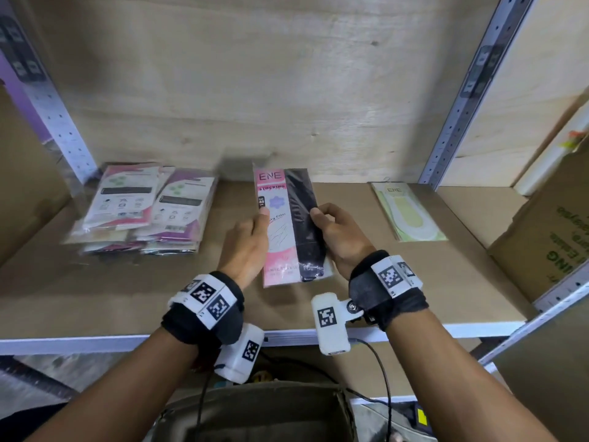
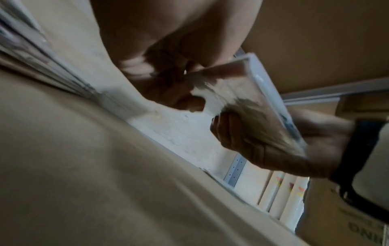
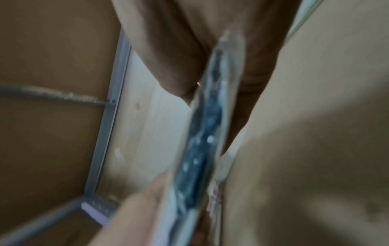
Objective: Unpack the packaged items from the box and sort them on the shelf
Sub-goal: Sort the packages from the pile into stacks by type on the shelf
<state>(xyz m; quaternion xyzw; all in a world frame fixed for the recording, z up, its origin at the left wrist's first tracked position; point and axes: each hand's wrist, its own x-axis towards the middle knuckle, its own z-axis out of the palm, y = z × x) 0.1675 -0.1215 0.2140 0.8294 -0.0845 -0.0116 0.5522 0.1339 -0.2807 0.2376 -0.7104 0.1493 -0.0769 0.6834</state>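
Head view shows you holding a flat pink-and-black stocking packet in clear film (image 1: pixel 288 224) over the middle of the brown board shelf (image 1: pixel 398 282), your left hand (image 1: pixel 247 247) pinching its left long edge with the thumb on the pink card, your right hand (image 1: pixel 338 237) pinching the right long edge with the thumb on the dark stocking side. The packet is tilted up toward you, its far end near the plywood back wall; whether its lower end touches the shelf I cannot tell. Judge it as very light and thin — a card insert gives some stiffness along its length, but the film is glossy and likely slippery, and the soft stocking half will probably flex more than the card half. Gripping at mid-length on both long edges, as you do now, looks the sound choice; a single corner pinch would likely let it droop or slide. To the left lie two stacks of white-and-purple film-wrapped packets (image 1: pixel 140 212), and to the right a pale green flat packet (image 1: pixel 411 215) lies alone, well apart from the one in hand. A brown cardboard box with green lettering (image 1: pixel 548 237) stands at the right edge, cut off by the frame, so its contents are hidden. Both wrist views are blurred: the left wrist view gives only the packet's underside with fingers curled beneath, the right wrist view only its thin edge. The small print on the packet is unreadable, and what sits below the shelf is hard to make out.
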